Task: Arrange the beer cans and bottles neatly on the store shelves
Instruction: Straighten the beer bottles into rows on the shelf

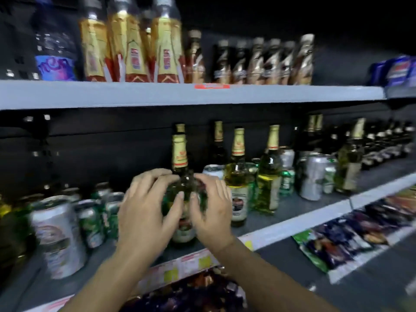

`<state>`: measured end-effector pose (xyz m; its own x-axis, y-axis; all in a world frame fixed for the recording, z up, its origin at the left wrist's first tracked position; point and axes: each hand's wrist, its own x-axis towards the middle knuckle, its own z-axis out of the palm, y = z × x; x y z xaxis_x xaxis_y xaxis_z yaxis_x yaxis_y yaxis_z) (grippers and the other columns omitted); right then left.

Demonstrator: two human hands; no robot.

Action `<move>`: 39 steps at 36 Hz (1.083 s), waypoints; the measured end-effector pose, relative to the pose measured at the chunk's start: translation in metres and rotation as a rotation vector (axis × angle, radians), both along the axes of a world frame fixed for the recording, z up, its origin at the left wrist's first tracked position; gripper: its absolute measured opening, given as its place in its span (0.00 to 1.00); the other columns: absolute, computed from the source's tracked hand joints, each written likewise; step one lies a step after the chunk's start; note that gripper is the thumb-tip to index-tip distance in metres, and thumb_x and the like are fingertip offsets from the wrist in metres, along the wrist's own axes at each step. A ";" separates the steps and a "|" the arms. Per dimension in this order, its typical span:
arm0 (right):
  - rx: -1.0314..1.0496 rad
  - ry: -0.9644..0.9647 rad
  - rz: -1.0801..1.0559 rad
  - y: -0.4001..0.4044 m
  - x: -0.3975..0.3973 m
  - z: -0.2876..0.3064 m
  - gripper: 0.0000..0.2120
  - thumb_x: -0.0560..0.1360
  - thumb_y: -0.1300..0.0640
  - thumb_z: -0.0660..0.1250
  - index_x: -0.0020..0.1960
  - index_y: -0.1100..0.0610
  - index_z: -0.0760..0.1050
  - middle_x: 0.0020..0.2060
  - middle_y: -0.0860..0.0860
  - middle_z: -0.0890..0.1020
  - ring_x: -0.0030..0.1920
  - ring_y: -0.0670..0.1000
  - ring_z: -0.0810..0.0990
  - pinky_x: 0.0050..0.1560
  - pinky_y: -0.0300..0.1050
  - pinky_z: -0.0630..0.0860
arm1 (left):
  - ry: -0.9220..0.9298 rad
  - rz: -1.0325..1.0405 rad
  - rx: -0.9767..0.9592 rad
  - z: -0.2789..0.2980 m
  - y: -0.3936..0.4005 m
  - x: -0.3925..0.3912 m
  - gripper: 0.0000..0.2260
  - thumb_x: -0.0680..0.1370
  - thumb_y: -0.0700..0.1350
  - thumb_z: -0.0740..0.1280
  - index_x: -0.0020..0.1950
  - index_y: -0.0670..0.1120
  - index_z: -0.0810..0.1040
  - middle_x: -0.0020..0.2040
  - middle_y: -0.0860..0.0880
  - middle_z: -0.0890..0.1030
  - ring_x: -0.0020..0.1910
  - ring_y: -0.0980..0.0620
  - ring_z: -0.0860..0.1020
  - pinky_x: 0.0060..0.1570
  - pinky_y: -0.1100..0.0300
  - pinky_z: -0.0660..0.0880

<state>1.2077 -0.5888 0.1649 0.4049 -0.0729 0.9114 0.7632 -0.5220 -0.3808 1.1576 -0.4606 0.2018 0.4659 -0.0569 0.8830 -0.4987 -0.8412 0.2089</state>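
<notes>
A green beer bottle (180,154) with a gold foil neck stands upright near the front of the middle shelf (292,224). My left hand (144,206) curls round its left side and my right hand (213,206) round its right side, fingers on the shoulder and body. Right of it stand more green bottles (238,188) (269,176). Silver and green cans (58,233) (94,221) crowd the shelf to the left. More cans (314,176) and bottles stand further right.
The upper shelf (180,95) carries gold-wrapped bottles (132,48) and dark brown bottles (258,64). Snack packets (337,242) lie on the lower shelf at right, and more packets (191,293) below my arms. The image is motion-blurred.
</notes>
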 end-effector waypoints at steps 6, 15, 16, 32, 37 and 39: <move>-0.143 0.055 -0.342 -0.163 0.021 -0.001 0.14 0.75 0.54 0.58 0.58 0.53 0.73 0.49 0.50 0.78 0.49 0.53 0.76 0.49 0.50 0.70 | 0.077 -0.189 0.060 -0.006 -0.132 0.033 0.15 0.75 0.55 0.58 0.53 0.49 0.78 0.53 0.54 0.76 0.54 0.54 0.72 0.47 0.56 0.72; -0.384 0.203 -0.693 -0.378 0.023 -0.011 0.16 0.75 0.52 0.55 0.55 0.55 0.76 0.41 0.50 0.78 0.43 0.55 0.77 0.43 0.45 0.65 | 0.301 -0.226 0.138 -0.027 -0.304 0.076 0.13 0.79 0.53 0.61 0.62 0.53 0.73 0.59 0.57 0.71 0.60 0.56 0.68 0.50 0.60 0.69; -0.402 0.226 -0.726 -0.394 0.024 -0.011 0.15 0.75 0.52 0.56 0.55 0.55 0.76 0.41 0.50 0.79 0.42 0.55 0.77 0.43 0.47 0.67 | 0.325 -0.220 0.141 -0.029 -0.316 0.080 0.14 0.79 0.53 0.62 0.64 0.53 0.72 0.60 0.58 0.70 0.61 0.57 0.67 0.51 0.60 0.69; -0.498 0.393 -0.851 -0.504 0.119 0.004 0.12 0.76 0.53 0.67 0.55 0.58 0.75 0.46 0.55 0.79 0.49 0.59 0.76 0.46 0.52 0.71 | 0.414 -0.121 0.143 -0.027 -0.428 0.191 0.27 0.76 0.56 0.66 0.72 0.53 0.63 0.71 0.54 0.63 0.69 0.51 0.63 0.63 0.55 0.69; -0.896 0.336 -0.857 -0.490 0.164 0.013 0.15 0.63 0.50 0.75 0.45 0.55 0.79 0.38 0.51 0.81 0.43 0.56 0.77 0.40 0.49 0.74 | 0.476 -0.102 0.133 -0.018 -0.444 0.235 0.34 0.75 0.61 0.65 0.76 0.54 0.57 0.76 0.51 0.58 0.74 0.48 0.58 0.67 0.51 0.66; -1.092 0.371 -0.812 -0.480 0.182 0.018 0.17 0.70 0.49 0.69 0.55 0.56 0.78 0.48 0.53 0.82 0.52 0.56 0.75 0.52 0.51 0.71 | 0.522 -0.105 0.124 -0.018 -0.450 0.251 0.36 0.74 0.64 0.63 0.77 0.54 0.54 0.77 0.51 0.57 0.74 0.47 0.58 0.66 0.49 0.67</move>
<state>1.3893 -1.0691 0.1828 0.8177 0.2654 0.5108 0.0572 -0.9205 0.3866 1.4086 -0.9109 0.1836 0.8265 -0.2158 0.5199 -0.4381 -0.8266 0.3533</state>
